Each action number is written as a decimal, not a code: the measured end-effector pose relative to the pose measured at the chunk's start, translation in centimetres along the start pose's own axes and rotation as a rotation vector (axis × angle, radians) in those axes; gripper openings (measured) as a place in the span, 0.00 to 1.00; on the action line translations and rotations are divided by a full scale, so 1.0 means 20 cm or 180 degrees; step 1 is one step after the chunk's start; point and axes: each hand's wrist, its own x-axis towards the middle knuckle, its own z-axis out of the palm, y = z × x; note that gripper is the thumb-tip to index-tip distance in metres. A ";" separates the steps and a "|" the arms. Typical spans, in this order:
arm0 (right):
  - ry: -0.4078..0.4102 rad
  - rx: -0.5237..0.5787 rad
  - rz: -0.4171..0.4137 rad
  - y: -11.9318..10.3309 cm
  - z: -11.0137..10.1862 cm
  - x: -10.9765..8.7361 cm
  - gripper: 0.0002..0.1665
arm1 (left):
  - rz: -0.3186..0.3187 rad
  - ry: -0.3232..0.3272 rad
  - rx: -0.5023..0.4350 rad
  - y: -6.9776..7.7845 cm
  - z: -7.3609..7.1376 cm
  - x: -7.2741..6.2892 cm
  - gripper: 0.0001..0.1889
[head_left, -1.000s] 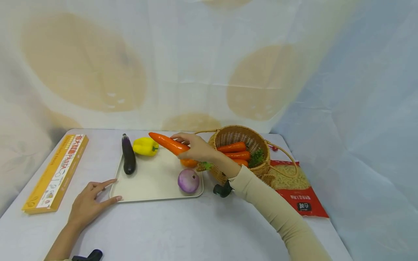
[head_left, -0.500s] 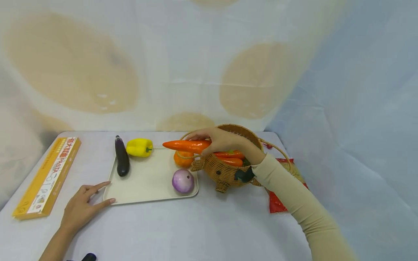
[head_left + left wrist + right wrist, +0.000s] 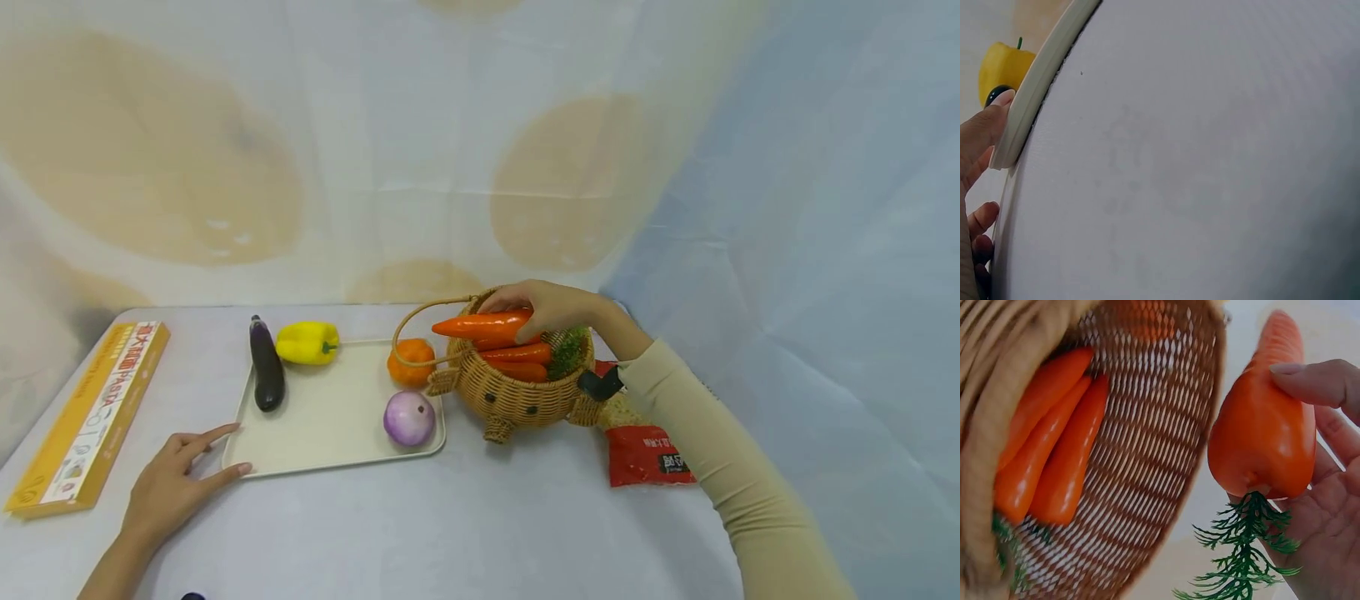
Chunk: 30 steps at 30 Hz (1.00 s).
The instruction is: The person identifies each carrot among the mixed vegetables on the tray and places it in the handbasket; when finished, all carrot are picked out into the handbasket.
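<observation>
My right hand [image 3: 558, 307] grips an orange carrot [image 3: 471, 327] above the wicker basket [image 3: 513, 407], its tip toward the left. In the right wrist view, the thumb lies on the carrot [image 3: 1263, 440], and green leaves [image 3: 1244, 550] hang from its thick end. Several more carrots [image 3: 1047, 444] lie in the basket. My left hand [image 3: 168, 487] is at the left edge of the cream tray [image 3: 322, 437], thumb and forefinger spread apart. In the left wrist view, the thumb [image 3: 988, 125] touches the tray's rim [image 3: 1038, 87].
Around the tray are an eggplant [image 3: 267, 371], a yellow bell pepper [image 3: 306, 343], a small pumpkin [image 3: 412, 348] and a purple onion [image 3: 409, 419]. A pasta box [image 3: 90, 417] lies at the left. Right of the basket is a red noodle bag [image 3: 648, 454].
My right hand has carried the carrot rightward from above the tray to above the basket. The basket now sits more squarely, its face toward me. My left hand has stayed by the tray.
</observation>
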 end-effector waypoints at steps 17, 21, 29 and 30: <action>-0.0319 0.0144 0.0564 0.17 -0.11 -0.03 0.41 | -0.0126 -0.0075 -0.0037 -0.03 -0.03 -0.02 0.41; -0.0490 0.0074 0.0595 0.20 -0.07 0.04 0.40 | -0.0160 -0.0098 -0.0058 -0.03 -0.04 -0.03 0.41; -0.0667 -0.0089 0.0836 0.21 0.01 0.16 0.40 | -0.0262 -0.0192 -0.0026 -0.05 -0.06 -0.06 0.42; -0.0683 -0.0171 0.0841 0.21 0.01 0.18 0.40 | -0.0279 -0.0200 -0.0020 -0.05 -0.06 -0.07 0.42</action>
